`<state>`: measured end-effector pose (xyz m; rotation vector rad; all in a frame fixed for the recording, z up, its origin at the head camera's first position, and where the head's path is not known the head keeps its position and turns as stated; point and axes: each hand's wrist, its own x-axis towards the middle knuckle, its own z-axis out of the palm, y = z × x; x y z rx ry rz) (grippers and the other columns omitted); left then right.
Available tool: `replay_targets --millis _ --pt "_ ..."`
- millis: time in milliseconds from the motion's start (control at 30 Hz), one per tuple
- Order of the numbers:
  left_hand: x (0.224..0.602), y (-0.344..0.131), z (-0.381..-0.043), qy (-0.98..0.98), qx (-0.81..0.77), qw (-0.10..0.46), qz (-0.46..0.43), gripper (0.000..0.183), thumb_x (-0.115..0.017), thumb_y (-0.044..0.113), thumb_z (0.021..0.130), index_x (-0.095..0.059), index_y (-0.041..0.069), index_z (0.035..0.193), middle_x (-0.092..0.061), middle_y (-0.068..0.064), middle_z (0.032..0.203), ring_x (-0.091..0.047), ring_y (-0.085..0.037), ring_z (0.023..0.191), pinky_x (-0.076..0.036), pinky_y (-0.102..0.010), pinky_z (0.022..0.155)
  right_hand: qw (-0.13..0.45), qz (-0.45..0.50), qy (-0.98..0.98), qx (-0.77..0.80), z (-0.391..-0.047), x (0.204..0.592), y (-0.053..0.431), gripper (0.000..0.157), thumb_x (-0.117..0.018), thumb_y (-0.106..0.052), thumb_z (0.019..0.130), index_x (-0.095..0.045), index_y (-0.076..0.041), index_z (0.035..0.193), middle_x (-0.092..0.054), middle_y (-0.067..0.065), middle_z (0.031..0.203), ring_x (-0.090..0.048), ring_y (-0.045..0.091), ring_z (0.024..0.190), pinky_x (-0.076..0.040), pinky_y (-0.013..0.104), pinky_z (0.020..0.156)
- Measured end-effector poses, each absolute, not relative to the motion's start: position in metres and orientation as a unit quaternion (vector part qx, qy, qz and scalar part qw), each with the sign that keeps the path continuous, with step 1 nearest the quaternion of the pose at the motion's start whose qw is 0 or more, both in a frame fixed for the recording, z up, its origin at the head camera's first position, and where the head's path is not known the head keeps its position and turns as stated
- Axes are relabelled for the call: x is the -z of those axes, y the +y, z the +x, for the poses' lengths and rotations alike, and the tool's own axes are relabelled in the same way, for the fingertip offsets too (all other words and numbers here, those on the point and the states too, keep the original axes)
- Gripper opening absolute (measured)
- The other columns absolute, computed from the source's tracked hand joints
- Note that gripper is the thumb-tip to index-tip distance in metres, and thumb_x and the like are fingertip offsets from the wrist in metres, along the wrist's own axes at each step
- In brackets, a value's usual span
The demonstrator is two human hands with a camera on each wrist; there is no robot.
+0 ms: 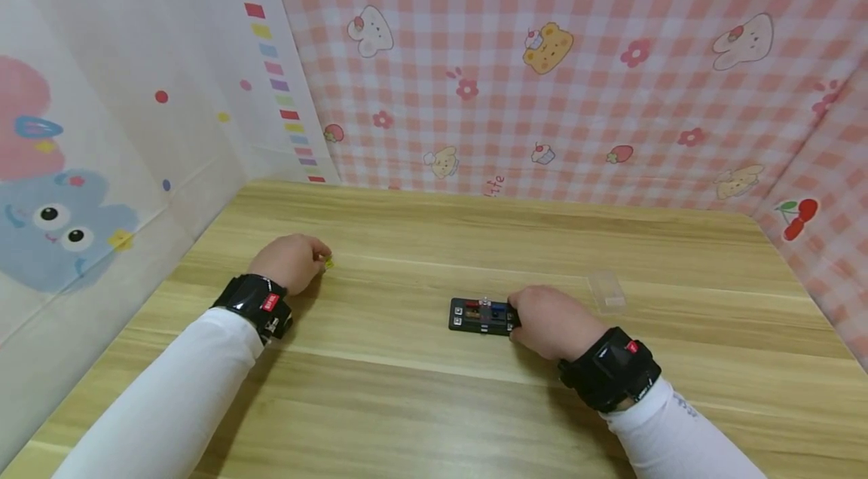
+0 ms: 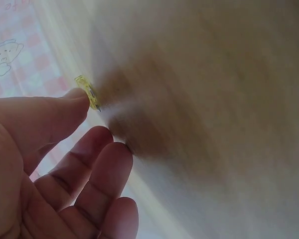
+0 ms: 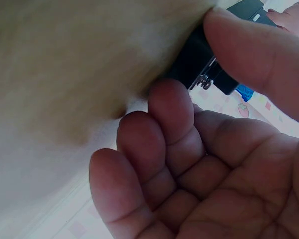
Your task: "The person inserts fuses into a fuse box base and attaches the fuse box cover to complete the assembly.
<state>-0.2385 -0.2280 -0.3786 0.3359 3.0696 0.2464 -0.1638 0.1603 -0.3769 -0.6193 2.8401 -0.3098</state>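
Note:
A small yellow blade fuse [image 1: 329, 263] is pinched at the fingertips of my left hand [image 1: 288, 262], low over the left part of the table. In the left wrist view the yellow fuse [image 2: 88, 93] shows metal prongs beside the thumb tip; the index finger is mostly hidden. My right hand [image 1: 552, 321] grips the right end of a black fuse block [image 1: 483, 317] between thumb and fingers. The block lies flat on the table, bearing a red fuse [image 1: 472, 304], a brownish one and a blue one [image 1: 499, 308]. Its right end is hidden by the fingers.
A clear plastic cover [image 1: 606, 292] lies on the wooden table [image 1: 380, 396], behind and to the right of my right hand. Pink checked cloth [image 1: 542, 110] hangs along the table's back and right, with pale patterned cloth [image 1: 190, 140] on the left.

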Motion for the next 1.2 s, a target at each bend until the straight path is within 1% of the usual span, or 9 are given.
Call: replay_targets --millis 167,300,467,633,767,1000,1200 --pt "0.3793 -0.2273 -0.2407 0.991 -0.068 0.022 0.111 0.024 -0.064 0.016 0.087 -0.069 0.011 0.11 -0.068 -0.006 0.098 -0.058 -0.022 0.089 -0.048 -0.046 0.08 0.108 -0.213 0.965 0.107 -0.1642 0.3769 0.1604 0.017 -0.076 -0.017 0.075 -0.065 -0.01 0.086 -0.055 -0.003 0.071 -0.047 0.014 0.061 -0.042 0.031 0.057" --pt "0.3789 -0.2261 -0.2425 0.991 -0.062 0.018 0.12 0.023 -0.065 0.015 0.086 -0.07 0.011 0.107 -0.069 -0.005 0.095 -0.058 -0.023 0.088 -0.048 -0.046 0.08 0.108 -0.213 0.965 0.107 -0.1641 0.3763 0.1605 0.017 -0.075 -0.017 0.075 -0.065 -0.01 0.087 -0.055 -0.003 0.071 -0.047 0.014 0.061 -0.042 0.03 0.057" --pt "0.3793 -0.2245 -0.2434 0.991 -0.067 0.016 0.116 0.023 -0.065 0.014 0.084 -0.07 0.011 0.106 -0.068 -0.003 0.09 -0.059 -0.022 0.085 -0.048 -0.045 0.077 0.107 -0.214 0.965 0.106 -0.1639 0.3761 0.1605 0.017 -0.075 -0.017 0.075 -0.065 -0.01 0.086 -0.055 -0.003 0.071 -0.047 0.014 0.061 -0.042 0.031 0.057" --pt "0.3776 -0.2216 -0.2434 0.991 -0.069 0.029 0.113 0.025 -0.062 0.013 0.085 -0.069 0.012 0.108 -0.068 -0.005 0.094 -0.058 -0.022 0.087 -0.048 -0.044 0.078 0.107 -0.212 0.966 0.107 -0.1651 0.3777 0.1606 0.016 -0.075 -0.017 0.075 -0.065 -0.01 0.085 -0.055 -0.003 0.071 -0.047 0.014 0.061 -0.042 0.031 0.057" --pt "0.3763 -0.2199 -0.2424 0.991 -0.07 0.032 0.113 0.024 -0.061 0.012 0.085 -0.07 0.012 0.107 -0.069 -0.006 0.096 -0.058 -0.023 0.089 -0.048 -0.045 0.079 0.104 -0.215 0.965 0.103 -0.1654 0.3783 0.161 0.017 -0.075 -0.018 0.075 -0.064 -0.011 0.085 -0.055 -0.003 0.071 -0.047 0.014 0.062 -0.042 0.031 0.058" --pt "0.3771 -0.2187 -0.2415 0.991 -0.052 0.019 0.122 0.019 -0.064 0.012 0.085 -0.071 0.011 0.103 -0.069 -0.006 0.095 -0.059 -0.024 0.086 -0.049 -0.045 0.077 0.098 -0.219 0.965 0.109 -0.1644 0.3795 0.1625 0.015 -0.075 -0.016 0.074 -0.064 -0.011 0.083 -0.055 -0.004 0.07 -0.047 0.013 0.059 -0.042 0.03 0.055" --pt "0.3775 -0.2186 -0.2407 0.991 -0.064 0.016 0.112 0.017 -0.064 0.012 0.084 -0.07 0.011 0.099 -0.069 -0.006 0.093 -0.058 -0.023 0.082 -0.049 -0.045 0.074 0.096 -0.218 0.965 0.109 -0.1647 0.3802 0.1627 0.015 -0.075 -0.017 0.074 -0.063 -0.012 0.082 -0.055 -0.004 0.07 -0.047 0.013 0.059 -0.042 0.03 0.055"
